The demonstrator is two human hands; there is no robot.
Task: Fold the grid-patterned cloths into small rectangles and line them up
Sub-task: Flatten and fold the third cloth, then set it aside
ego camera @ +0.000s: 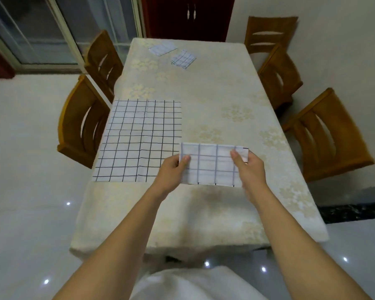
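Four thin white cloths with dark grid lines, on a bench (236,87) under a cream floral cover. One, a folded rectangle (212,167), is held over the near end, its sides pinched by the left grip (171,169) and right grip (249,167), thumbs on top. Just left lies a flat square cloth (139,137). At the far end lie two small folded pieces, a paler one (162,48) and a darker-lined one (183,59).

I see a table (204,215) under a cream flowered cover, on a glossy white floor (28,213) dotted with small bright glints. Two wooden chairs (82,124) stand at its left and three more (327,135) at its right. Beyond it are a dark red cabinet (188,18), a glass door (41,33) and a white wall (344,40).
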